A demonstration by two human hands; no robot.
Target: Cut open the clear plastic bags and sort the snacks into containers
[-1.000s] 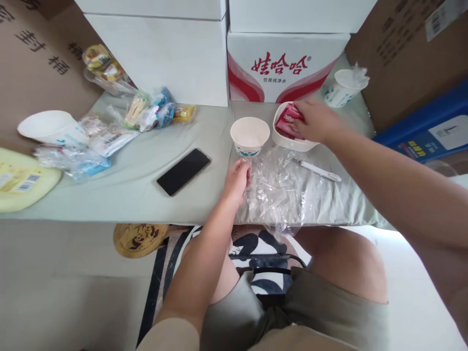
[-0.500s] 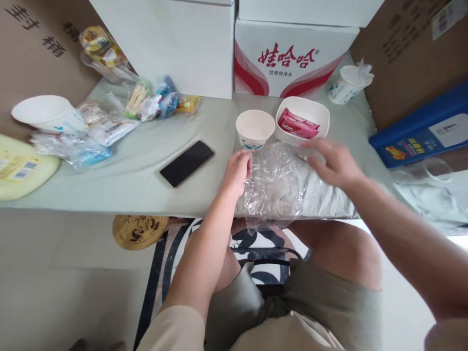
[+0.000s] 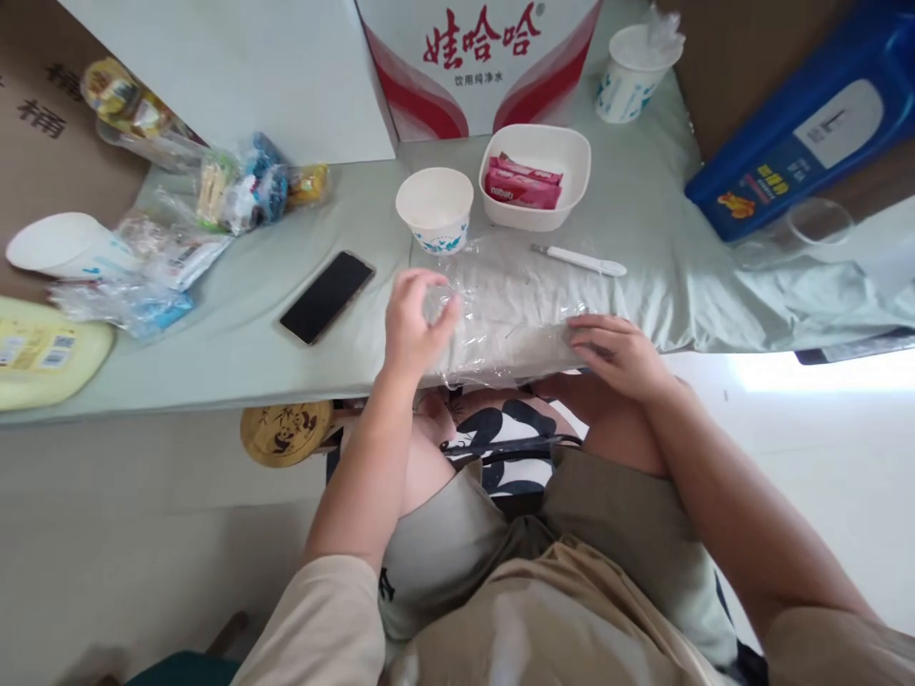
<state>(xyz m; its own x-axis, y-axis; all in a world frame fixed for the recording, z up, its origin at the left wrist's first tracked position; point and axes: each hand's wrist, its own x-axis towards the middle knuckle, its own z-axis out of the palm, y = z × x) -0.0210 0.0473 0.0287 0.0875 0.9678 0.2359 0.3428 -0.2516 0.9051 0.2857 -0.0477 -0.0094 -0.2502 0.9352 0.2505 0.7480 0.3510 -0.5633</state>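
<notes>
A sheet of clear plastic wrap (image 3: 511, 305) lies crumpled on the pale green table cover (image 3: 235, 353) near the front edge. My left hand (image 3: 413, 319) pinches the wrap's left edge, fingers curled. My right hand (image 3: 616, 351) rests on the wrap's right front corner with its fingers pressed together over it. Behind the wrap stand a white paper cup (image 3: 435, 208) and a white bowl (image 3: 536, 176) holding red snack packets (image 3: 523, 183). A white pen (image 3: 579, 259) lies to the right of the wrap.
A black phone (image 3: 327, 296) lies left of my hands. Wrapped snacks (image 3: 235, 186) and another paper cup (image 3: 68, 248) sit at the far left, a yellow bottle (image 3: 39, 351) beside them. A red-and-white box (image 3: 478, 57), a covered cup (image 3: 633, 71) and a blue box (image 3: 801, 143) stand behind.
My right hand left the bowl of red packets and came down to the wrap's front right corner. My left hand stayed at the wrap's left edge. The view shifted.
</notes>
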